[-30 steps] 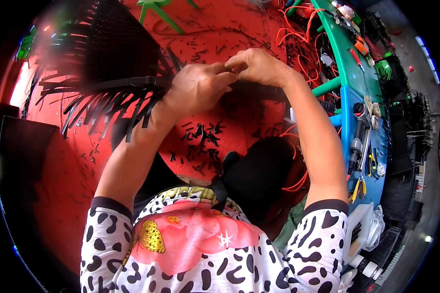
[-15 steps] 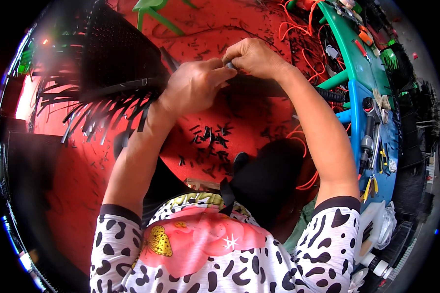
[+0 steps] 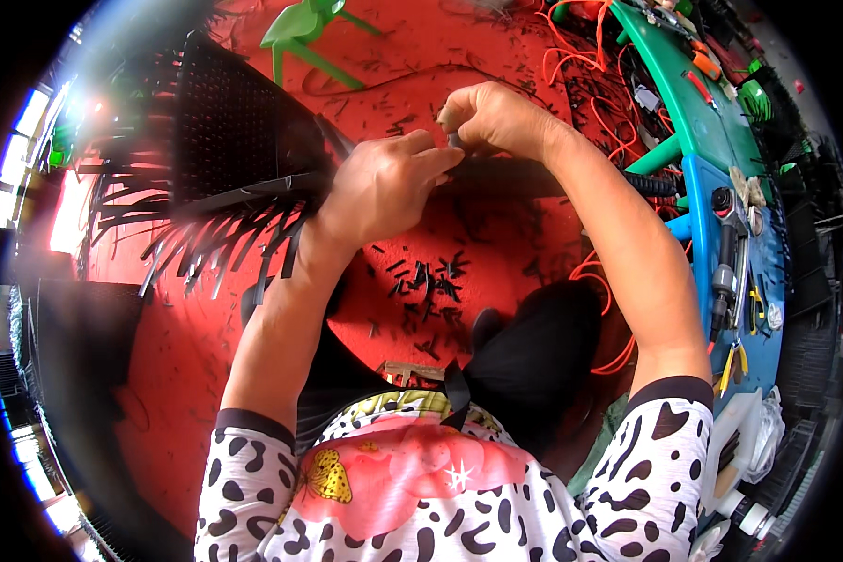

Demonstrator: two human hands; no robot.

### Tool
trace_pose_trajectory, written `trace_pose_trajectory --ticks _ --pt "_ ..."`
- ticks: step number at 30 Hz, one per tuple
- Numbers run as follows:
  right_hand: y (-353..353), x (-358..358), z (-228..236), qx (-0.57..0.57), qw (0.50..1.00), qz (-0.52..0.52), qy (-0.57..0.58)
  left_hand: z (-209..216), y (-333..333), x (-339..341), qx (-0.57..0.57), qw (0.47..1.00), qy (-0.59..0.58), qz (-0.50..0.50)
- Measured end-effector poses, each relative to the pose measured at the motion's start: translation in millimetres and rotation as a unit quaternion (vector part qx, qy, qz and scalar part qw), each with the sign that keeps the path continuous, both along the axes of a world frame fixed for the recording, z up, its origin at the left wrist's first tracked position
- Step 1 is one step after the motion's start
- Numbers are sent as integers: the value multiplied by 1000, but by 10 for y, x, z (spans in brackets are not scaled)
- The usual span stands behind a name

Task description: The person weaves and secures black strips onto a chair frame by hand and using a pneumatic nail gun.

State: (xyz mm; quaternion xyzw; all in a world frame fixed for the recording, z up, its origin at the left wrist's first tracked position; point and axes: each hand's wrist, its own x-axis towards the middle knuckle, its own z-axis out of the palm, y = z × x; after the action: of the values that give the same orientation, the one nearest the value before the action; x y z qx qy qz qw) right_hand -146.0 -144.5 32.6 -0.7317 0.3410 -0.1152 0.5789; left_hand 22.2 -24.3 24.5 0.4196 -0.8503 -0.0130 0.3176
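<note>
My left hand is closed, its thumb and fingers pressed together, just below and left of my right hand. The fingers of my right hand are curled in a pinch, with a small grey piece showing at their tips. What my left fingers hold, if anything, is hidden. A black woven panel stands left of my hands. Long loose black strips fan out from its lower edge, close to my left wrist. Behind my hands runs a dark bar.
Black strip offcuts litter the red floor. A green stool stands beyond the panel. To the right, green and blue surfaces carry a power tool and yellow-handled pliers. Orange cords lie beside them.
The whole view has shifted, so everything sits slightly lower and further right. Both hands remain close together, the fingertips of my right hand a little farther from my left.
</note>
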Motion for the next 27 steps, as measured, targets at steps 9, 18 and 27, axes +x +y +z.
trace_pose_trajectory --ticks 9,18,27 --pt "-15 -152 -110 -128 982 133 26 -35 -27 -75 2 1000 14 -7" --pt "1409 -184 -355 130 921 -245 -274 -31 -57 15 39 999 34 16" --pt "1433 155 -909 361 774 -182 -487 -140 70 -48 -10 1000 30 0"
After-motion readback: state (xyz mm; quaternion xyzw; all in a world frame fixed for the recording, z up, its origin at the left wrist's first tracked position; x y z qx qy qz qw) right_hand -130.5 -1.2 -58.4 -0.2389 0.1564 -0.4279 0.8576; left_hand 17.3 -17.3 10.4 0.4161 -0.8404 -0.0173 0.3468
